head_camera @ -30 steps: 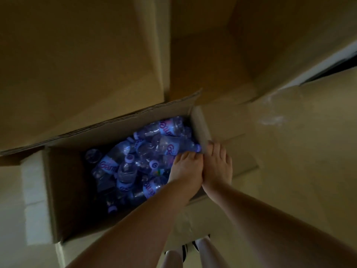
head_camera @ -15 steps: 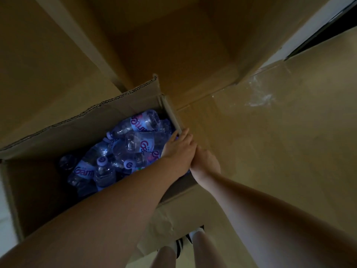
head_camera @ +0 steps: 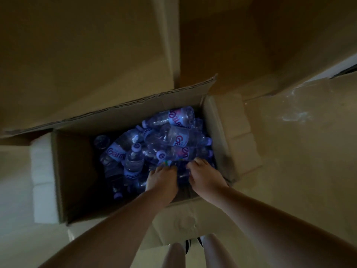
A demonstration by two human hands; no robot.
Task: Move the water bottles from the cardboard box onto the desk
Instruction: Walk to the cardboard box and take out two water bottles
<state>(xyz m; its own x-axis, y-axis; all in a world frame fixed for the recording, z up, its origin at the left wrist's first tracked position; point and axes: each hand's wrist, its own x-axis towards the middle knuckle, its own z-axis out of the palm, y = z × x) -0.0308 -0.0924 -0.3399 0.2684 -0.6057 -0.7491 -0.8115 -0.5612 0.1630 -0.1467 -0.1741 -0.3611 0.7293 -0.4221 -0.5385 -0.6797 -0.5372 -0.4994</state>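
Water bottles (head_camera: pixel 154 146), clear plastic with purple caps, all lie heaped in the open brown cardboard box (head_camera: pixel 77 171); we reach in with left hand (head_camera: pixel 162 180) and right hand (head_camera: pixel 204 176), fingertips among them, grip unclear, none moved yet, we judge.

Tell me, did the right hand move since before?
Yes. The right hand went from the cardboard box side wall's top edge inward, down onto the water bottles.

Bottle labels (head_camera: pixel 178 139) carry pink lettering — only fragments read, roughly "Gam" on one label (head_camera: pixel 115 151); the lilac caps (head_camera: pixel 136 146) bear a "G"-like swirl — nothing else legible.
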